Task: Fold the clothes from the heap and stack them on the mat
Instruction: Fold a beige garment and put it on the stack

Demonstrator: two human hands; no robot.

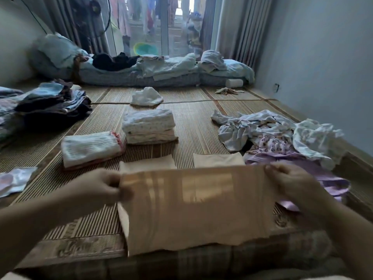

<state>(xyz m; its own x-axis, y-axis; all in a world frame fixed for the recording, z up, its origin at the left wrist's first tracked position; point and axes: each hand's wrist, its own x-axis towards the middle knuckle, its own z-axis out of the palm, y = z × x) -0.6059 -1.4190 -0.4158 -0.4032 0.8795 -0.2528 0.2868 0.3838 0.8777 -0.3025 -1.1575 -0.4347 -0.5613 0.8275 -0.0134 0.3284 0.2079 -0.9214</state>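
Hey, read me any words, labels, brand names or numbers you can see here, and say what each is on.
No text can be read anywhere.
The beige garment shows no label or print.
The printed cloth to the right bears a blurred pattern, no legible letters.
The border of the mat carries woven ornament, not words.

Two folded stacks (149,126) lie on the mat (193,126), heap (278,136) to their right.

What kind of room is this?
Probably a bedroom at home: a mattress with bedding lies by the curtains, a woven mat covers the floor, and the left hand and right hand hold a beige cloth near folded clothes.
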